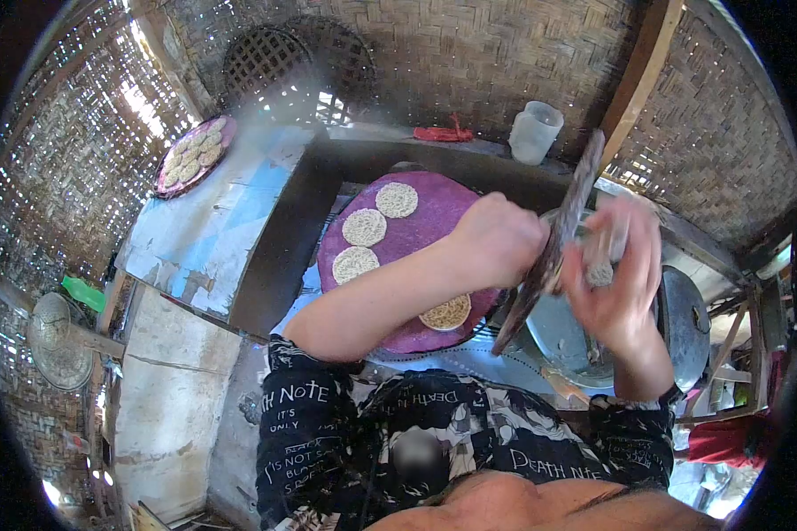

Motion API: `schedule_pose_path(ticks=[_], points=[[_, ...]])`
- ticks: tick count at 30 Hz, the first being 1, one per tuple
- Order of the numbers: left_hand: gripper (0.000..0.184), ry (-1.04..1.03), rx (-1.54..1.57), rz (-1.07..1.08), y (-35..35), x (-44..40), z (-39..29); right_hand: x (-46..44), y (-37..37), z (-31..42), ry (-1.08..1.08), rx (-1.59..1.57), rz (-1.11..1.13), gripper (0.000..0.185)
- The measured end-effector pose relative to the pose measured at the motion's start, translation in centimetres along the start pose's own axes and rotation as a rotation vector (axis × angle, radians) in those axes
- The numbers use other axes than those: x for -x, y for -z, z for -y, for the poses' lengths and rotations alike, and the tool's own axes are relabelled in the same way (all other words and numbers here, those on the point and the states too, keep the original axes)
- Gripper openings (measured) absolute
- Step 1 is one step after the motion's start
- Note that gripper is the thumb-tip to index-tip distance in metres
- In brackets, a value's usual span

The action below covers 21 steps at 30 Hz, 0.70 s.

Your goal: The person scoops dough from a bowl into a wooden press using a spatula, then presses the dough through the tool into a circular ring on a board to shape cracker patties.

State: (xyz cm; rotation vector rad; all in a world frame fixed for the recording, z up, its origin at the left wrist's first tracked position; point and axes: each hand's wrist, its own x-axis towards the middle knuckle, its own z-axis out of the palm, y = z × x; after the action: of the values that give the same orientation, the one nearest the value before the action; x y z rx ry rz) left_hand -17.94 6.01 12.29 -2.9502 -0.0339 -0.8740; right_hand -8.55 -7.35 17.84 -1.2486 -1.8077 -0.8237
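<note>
Purple mat (443,196), bare far-right edge

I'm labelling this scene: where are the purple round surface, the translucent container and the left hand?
Purple round surface (432,215), head view: a bare patch of its top.
Translucent container (533,140), head view: its side wall.
Left hand (501,237), head view: its middle.

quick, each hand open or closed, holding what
Left hand: closed at the dark board; grip cannot be told.
Right hand: holding a blurred clear piece.
</note>
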Motion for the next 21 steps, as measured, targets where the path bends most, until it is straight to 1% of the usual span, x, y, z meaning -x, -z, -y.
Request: schedule_pose_path(ticks=[1, 2, 5, 6, 7, 9, 10, 12, 13, 15, 17, 18, 19, 20, 21], points=[[0.008, -0.054, 0.024, 0.056, 0.2, 0.3, -0.5, 1.2, 0.9, 0.0, 0.063, -0.129, 0.035, 0.05], [0.008, -0.107, 0.046, 0.114, 0.3, 0.4, -1.1, 2.8, 2.1, 0.2, -0.038, -0.251, 0.2, 0.053], [0.008, -0.17, 0.104, 0.153, 0.0, 0.7, -3.9, 4.9, 4.6, 0.0, -0.421, -0.513, 0.201, 0.051], [0.008, -0.187, 0.121, 0.068, 0.3, 0.5, -4.5, 4.7, 6.0, -0.6, -0.439, -0.466, 0.225, 0.052], [0.008, -0.186, 0.094, 0.04, 0.4, 0.2, -5.0, 5.0, 7.0, -1.0, -0.553, -0.536, 0.167, 0.05], [0.01, -0.19, 0.043, -0.007, 0.3, -0.6, -5.8, 5.8, 8.9, -2.5, -0.679, -0.615, 0.139, 0.049], [0.012, -0.191, 0.07, -0.001, 0.2, -1.1, -6.1, 6.1, 10.0, -2.9, -0.735, -0.585, 0.16, 0.047], [0.016, -0.185, 0.125, 0.007, -0.1, -2.2, -6.2, 7.5, 12.1, -4.4, -0.759, -0.505, 0.023, 0.045], [0.016, -0.099, 0.141, 0.02, -0.1, -2.5, -5.8, 8.3, 13.4, -5.4, -0.769, -0.461, -0.051, 0.045], [0.016, 0.059, 0.165, 0.047, 0.1, -2.8, -4.4, 10.5, 18.3, -7.8, -0.858, -0.421, -0.145, 0.04], [0.028, 0.1, 0.419, -0.012, -1.5, -3.3, -4.5, 13.6, 19.7, -10.9, -0.716, -0.434, -0.508, 0.039], [0.034, 0.121, 0.551, -0.041, -2.2, -3.8, -4.9, 14.6, 20.0, -11.6, -0.677, -0.356, -0.624, 0.038], [0.038, 0.289, 0.938, 0.019, -3.0, -4.4, -6.0, 15.1, 18.6, -11.7, -0.616, -0.419, -0.889, 0.03], [0.041, 0.461, 1.318, 0.087, -3.8, -5.1, -7.4, 15.7, 17.5, -11.6, -0.717, -0.276, -0.957, 0.027], [0.045, 0.64, 1.692, 0.165, -4.5, -5.9, -8.4, 16.2, 16.4, -11.4, -0.806, -0.298, -1.005, 0.025]])
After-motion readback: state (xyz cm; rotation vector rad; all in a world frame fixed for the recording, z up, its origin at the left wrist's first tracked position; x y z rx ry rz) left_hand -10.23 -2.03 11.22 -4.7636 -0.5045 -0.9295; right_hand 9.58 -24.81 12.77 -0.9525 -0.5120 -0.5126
